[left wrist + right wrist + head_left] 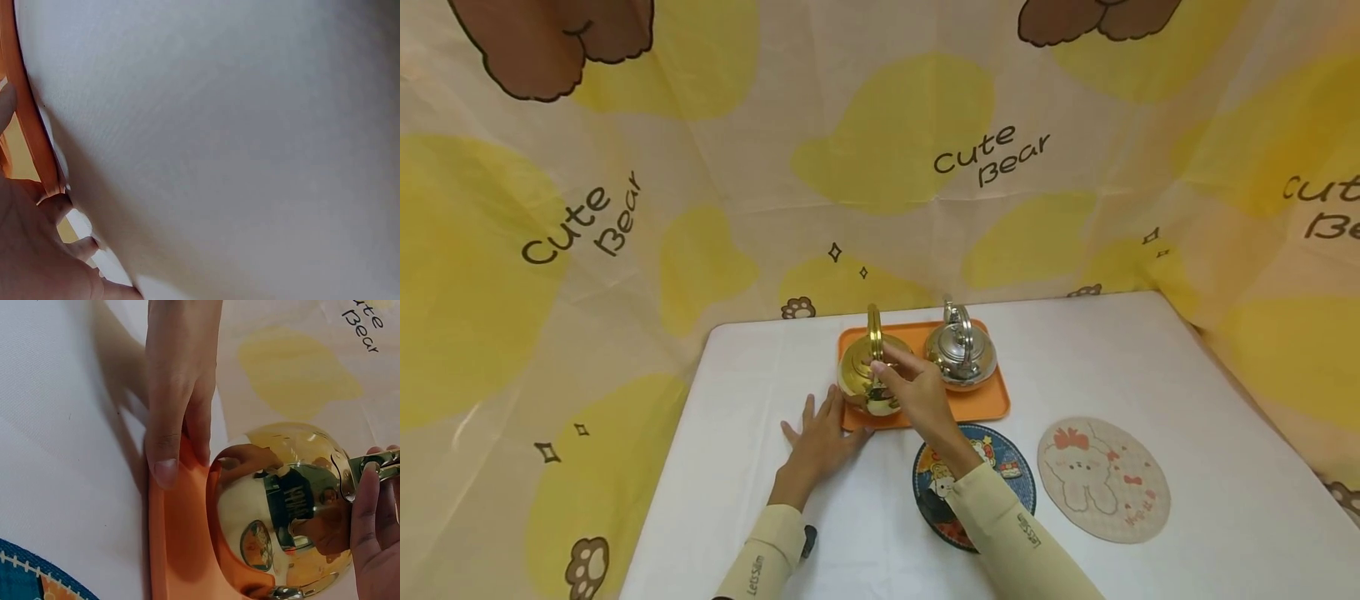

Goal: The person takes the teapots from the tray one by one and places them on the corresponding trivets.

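Observation:
A shiny gold teapot (856,379) stands over the left half of an orange tray (981,408). My right hand (925,404) pinches its tall arched handle (874,321) between thumb and fingers; the right wrist view shows those fingers (369,519) at the handle's base. Whether the teapot bears fully on the tray I cannot tell. My left hand (822,442) lies at the tray's front left corner, fingers spread. In the right wrist view the left thumb (164,456) touches the tray's rim. A silver teapot (951,346) sits on the tray's right half.
Before the tray lies a round blue patterned mat (1018,483), partly under my right forearm. To its right is a round pale mat (1101,479) with a pink cartoon. All this stands on a white table (700,467), with a printed cloth (880,150) hanging behind.

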The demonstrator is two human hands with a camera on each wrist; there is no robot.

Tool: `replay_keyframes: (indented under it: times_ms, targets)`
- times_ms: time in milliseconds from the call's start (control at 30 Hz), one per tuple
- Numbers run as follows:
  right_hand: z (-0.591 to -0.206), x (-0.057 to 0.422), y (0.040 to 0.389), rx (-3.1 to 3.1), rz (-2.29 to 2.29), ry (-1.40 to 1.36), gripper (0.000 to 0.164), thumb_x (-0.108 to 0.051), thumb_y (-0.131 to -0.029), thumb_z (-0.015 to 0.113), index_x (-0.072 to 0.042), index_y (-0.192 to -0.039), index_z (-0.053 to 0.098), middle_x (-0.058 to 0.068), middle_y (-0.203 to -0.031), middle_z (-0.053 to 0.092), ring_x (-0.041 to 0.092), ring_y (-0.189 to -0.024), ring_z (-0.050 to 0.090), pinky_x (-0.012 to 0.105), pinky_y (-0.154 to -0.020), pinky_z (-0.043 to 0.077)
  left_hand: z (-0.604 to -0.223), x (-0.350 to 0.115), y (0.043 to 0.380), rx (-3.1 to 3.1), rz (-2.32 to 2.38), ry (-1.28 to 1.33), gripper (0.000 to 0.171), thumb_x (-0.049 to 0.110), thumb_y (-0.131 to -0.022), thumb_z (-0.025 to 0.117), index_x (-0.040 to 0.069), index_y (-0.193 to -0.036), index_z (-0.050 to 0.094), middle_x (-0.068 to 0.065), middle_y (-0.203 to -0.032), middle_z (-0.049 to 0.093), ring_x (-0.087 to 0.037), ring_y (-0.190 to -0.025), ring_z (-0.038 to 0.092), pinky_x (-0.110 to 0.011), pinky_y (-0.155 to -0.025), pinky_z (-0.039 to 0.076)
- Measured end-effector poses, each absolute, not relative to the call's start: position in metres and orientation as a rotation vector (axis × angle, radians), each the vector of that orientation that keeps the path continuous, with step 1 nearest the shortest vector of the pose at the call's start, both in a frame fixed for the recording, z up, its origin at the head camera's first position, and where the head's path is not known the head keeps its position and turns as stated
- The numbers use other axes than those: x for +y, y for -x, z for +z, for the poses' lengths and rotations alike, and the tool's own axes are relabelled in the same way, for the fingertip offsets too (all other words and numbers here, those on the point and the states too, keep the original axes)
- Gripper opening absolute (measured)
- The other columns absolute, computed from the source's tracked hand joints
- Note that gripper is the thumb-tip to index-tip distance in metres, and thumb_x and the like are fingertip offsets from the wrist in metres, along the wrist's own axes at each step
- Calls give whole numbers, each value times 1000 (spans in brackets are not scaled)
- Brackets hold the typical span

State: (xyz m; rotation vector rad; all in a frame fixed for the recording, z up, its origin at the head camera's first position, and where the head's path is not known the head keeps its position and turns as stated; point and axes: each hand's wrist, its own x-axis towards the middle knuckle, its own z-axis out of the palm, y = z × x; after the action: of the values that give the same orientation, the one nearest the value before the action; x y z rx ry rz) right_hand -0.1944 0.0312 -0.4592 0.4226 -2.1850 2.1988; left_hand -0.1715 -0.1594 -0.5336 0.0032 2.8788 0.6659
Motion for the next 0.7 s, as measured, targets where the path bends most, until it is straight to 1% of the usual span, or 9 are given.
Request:
replay_keyframes:
  times_ms: [167, 233, 300, 367, 500, 567, 633, 700]
  targets:
    - [-457, 33, 191, -2191, 2185, -442, 43, -18, -105, 69, -9, -147, 64, 15, -124, 76, 20, -103, 71, 33, -84, 63, -532, -160, 172, 2873, 682, 1, 95, 63, -100, 60, 12, -170, 23, -11, -177, 22, -49, -163, 6, -89, -112, -3]
    - [-456, 34, 190, -2187, 2174, -454, 42, -18, -105, 69, -9, -146, 65, 14, -123, 77, 19, -101, 71, 30, -82, 63, -533, -160, 172, 2872, 680, -1, 94, 64, -100, 59, 13, -171, 22, -10, -177, 21, -49, -163, 5, -89, -112, -3]
    - [-455, 35, 188, -2179, 2169, -470, 42, -17, -105, 69, -9, -146, 65, 14, -122, 78, 20, -101, 71, 29, -81, 63, -533, -161, 172, 2875, 688, -3, 95, 64, -100, 60, 14, -171, 23, -11, -177, 22, -49, -163, 5, -89, -112, -4]
    - [-454, 36, 187, -2176, 2167, -484, 41, -17, -105, 68, -9, -146, 65, 13, -122, 78, 20, -103, 72, 31, -81, 63, -533, -161, 173, 2877, 689, -3, 95, 65, -99, 59, 15, -171, 23, -11, -177, 22, -49, -163, 5, -89, -112, -4]
    - [-450, 38, 184, -2169, 2175, -495, 41, -17, -105, 68, -9, -146, 65, 12, -122, 78, 20, -103, 73, 42, -82, 64, -533, -161, 173, 2880, 687, -6, 94, 66, -100, 58, 17, -171, 22, -11, -177, 22, -50, -162, 6, -89, -112, -3]
    - [-449, 39, 182, -2165, 2180, -495, 42, -16, -105, 68, -8, -146, 65, 13, -121, 78, 21, -101, 73, 45, -81, 64, -534, -161, 173, 2883, 689, -8, 93, 66, -100, 58, 18, -171, 22, -12, -176, 22, -51, -162, 6, -90, -111, -3]
    - [-448, 41, 180, -2156, 2189, -501, 42, -15, -105, 69, -7, -146, 65, 15, -121, 78, 21, -101, 73, 45, -80, 65, -534, -161, 173, 2886, 693, -8, 93, 66, -100, 58, 19, -171, 22, -12, -176, 23, -51, -162, 7, -90, -111, -3]
    - [-447, 42, 178, -2149, 2201, -513, 42, -13, -105, 68, -6, -146, 64, 17, -121, 78, 21, -101, 73, 42, -80, 65, -534, -161, 172, 2887, 691, -7, 94, 67, -99, 58, 19, -171, 22, -12, -176, 23, -51, -162, 7, -90, -111, -2]
